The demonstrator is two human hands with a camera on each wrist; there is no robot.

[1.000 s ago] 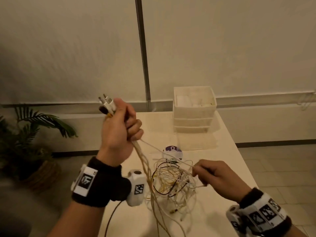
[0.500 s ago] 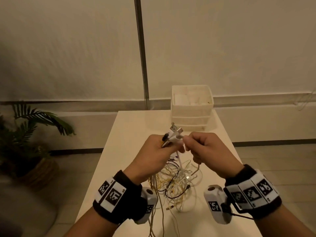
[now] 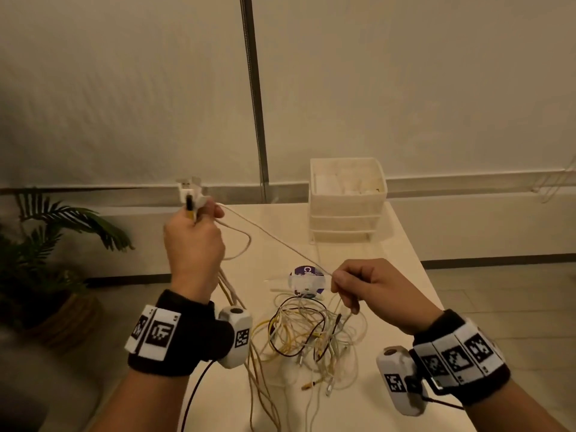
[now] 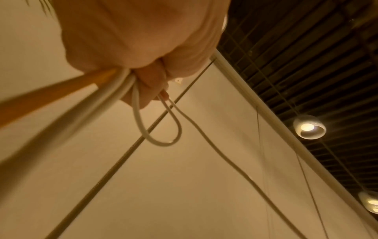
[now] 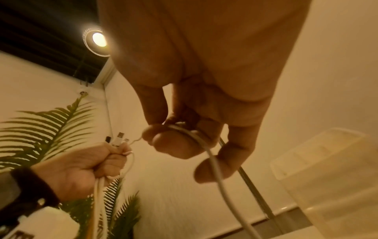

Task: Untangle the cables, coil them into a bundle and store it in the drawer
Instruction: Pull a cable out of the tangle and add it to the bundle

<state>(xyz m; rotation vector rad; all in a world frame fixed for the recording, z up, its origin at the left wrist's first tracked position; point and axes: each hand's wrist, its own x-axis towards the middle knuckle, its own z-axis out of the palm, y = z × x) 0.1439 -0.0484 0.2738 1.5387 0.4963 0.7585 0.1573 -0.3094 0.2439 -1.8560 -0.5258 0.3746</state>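
Drawer unit (image 3: 347,201) far right; cable tangle (image 3: 307,335) mid-table (image 3: 389,260), between hands.

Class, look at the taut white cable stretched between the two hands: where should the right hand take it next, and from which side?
Probably close to the left hand, on the taut white cable, pinching it from above. There the strand runs straight and alone in the air, clear of the tangled pile of white, yellow and black cables on the white table. The right hand now pinches it lower down.
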